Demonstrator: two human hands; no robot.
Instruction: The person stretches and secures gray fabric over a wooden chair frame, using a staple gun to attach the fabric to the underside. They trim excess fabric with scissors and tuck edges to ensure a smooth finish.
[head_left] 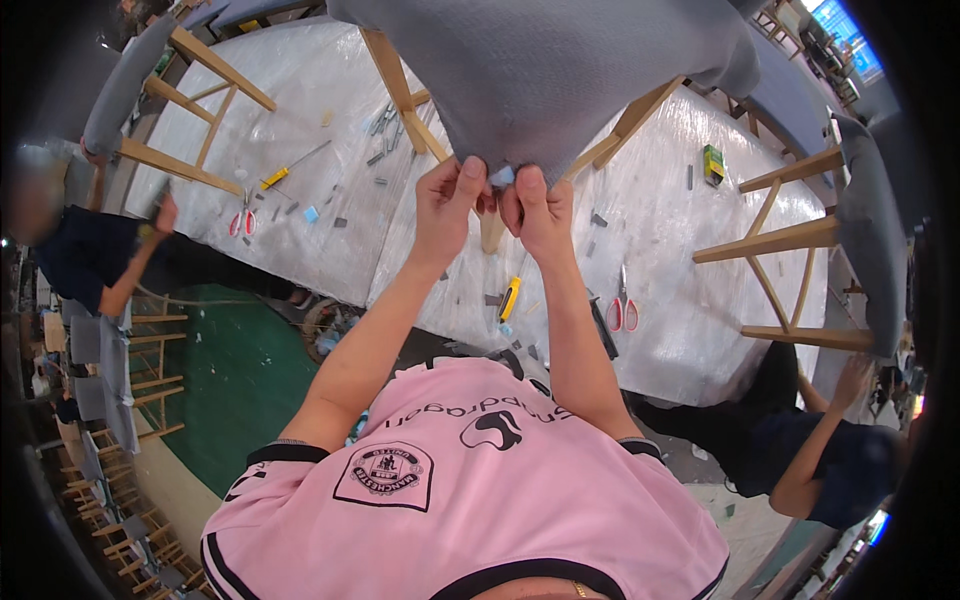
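Note:
A wooden-legged chair covered in grey fabric (pixel 560 80) stands at the top middle, its lower fabric edge drawn to a point toward me. My left hand (pixel 447 208) is closed on that edge, thumb on top. Just beside it, my right hand (pixel 542 212) pinches the same edge, also thumb up. A small light blue scrap (pixel 502 177) shows between the two thumbs; whether either hand holds it I cannot tell. Under the hands a wooden leg (pixel 492 232) is partly visible. The fingertips are hidden beneath the fabric.
The plastic-wrapped table (pixel 400 270) carries a yellow cutter (pixel 510 298), red-handled scissors (pixel 622 312), more scissors (pixel 243 222), a yellow-handled screwdriver (pixel 275 178), a green-yellow box (pixel 713 165) and scattered grey scraps. Grey chairs lie at left (pixel 130 90) and right (pixel 868 240), each with a co-worker near.

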